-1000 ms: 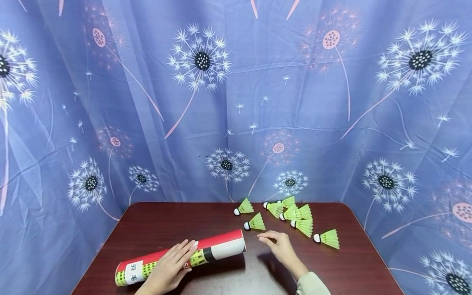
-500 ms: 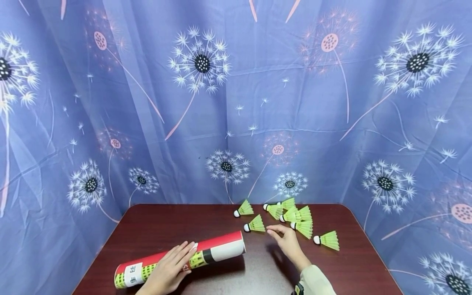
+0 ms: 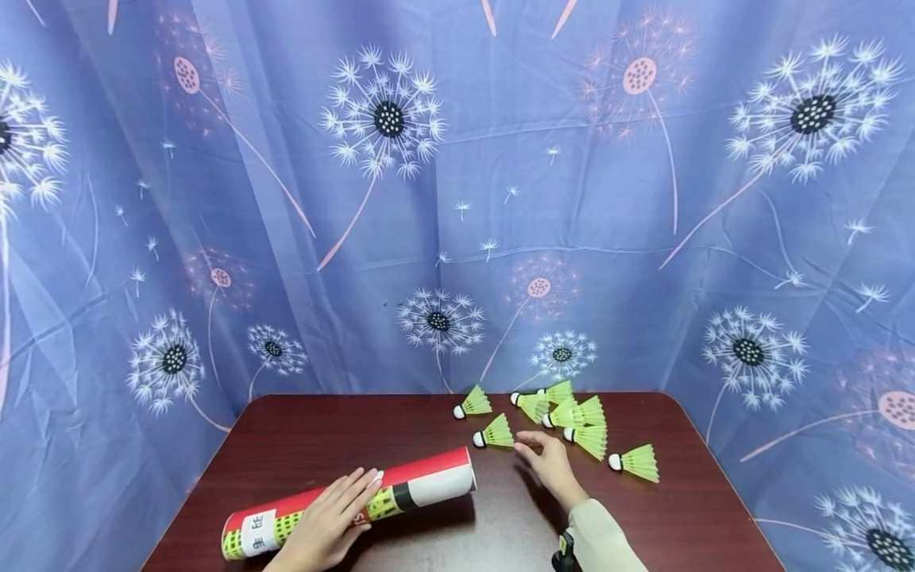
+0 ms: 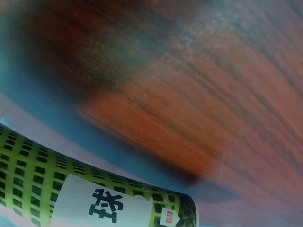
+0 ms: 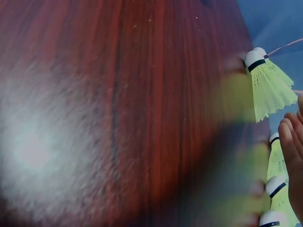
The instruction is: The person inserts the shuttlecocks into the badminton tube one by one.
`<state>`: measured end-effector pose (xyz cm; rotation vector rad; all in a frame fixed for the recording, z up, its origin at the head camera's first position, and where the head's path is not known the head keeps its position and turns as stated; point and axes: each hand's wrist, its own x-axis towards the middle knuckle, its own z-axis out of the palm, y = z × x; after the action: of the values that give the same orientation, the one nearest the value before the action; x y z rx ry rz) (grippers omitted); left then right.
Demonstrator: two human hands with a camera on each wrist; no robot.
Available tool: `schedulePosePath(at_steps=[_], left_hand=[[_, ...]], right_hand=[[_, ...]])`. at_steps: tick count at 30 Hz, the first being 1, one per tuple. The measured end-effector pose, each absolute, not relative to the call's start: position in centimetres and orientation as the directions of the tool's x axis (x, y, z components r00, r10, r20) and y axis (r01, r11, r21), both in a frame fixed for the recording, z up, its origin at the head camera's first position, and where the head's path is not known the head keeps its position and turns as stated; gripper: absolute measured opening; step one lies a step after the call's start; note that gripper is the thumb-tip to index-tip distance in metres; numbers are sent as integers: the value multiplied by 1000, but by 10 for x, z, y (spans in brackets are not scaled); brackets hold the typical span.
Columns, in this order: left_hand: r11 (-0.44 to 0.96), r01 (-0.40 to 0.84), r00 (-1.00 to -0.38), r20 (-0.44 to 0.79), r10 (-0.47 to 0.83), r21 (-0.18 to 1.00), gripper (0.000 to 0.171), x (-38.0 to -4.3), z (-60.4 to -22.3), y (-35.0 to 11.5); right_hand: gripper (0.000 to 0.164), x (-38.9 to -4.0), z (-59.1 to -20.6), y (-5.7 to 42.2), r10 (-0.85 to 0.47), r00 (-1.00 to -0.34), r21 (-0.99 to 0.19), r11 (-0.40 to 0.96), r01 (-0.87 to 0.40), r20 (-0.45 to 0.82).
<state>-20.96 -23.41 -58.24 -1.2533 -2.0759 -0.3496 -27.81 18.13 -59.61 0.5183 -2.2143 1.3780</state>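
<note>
A red, white and yellow-green shuttlecock tube (image 3: 436, 477) lies slantwise on the table. My left hand (image 3: 332, 512) holds its middle, with the fingers over the top and the thumb along the near side. In the left wrist view the tube (image 4: 33, 175) shows its green checked end and white label; the hand is out of that frame. Just right of a yellow-green shuttlecock (image 3: 495, 433) is my right hand (image 3: 554, 467), its fingertips close to the skirt and nothing seen in its grasp; contact is unclear. The right wrist view shows its fingers (image 5: 292, 137) beside that skirt.
Several more yellow-green shuttlecocks lie behind and right of the right hand, including a cluster (image 3: 588, 438), a lone one (image 3: 636, 462) at the right and another (image 3: 475, 402) at the back. A blue dandelion-print curtain (image 3: 457, 199) hangs behind the dark red table (image 3: 307, 433).
My right hand has moved right and slightly back, away from the tube's end, to beside the nearer shuttlecock. Its fingertips have parted a little. The left hand and the tube stay almost still.
</note>
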Motion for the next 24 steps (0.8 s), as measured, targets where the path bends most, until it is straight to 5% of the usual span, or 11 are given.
schedulePosePath(at_steps=[9,24], left_hand=[[502,858,-303,681,667,-110,54,-213,-582,-236],[533,841,-342,667,662,-98,57,-209,-582,-235]], right_hand=[[20,-291,-591,165,15,-955,-844,472,-254,296],[7,-295,-597,158,62,-936,-785,565,-253,346]])
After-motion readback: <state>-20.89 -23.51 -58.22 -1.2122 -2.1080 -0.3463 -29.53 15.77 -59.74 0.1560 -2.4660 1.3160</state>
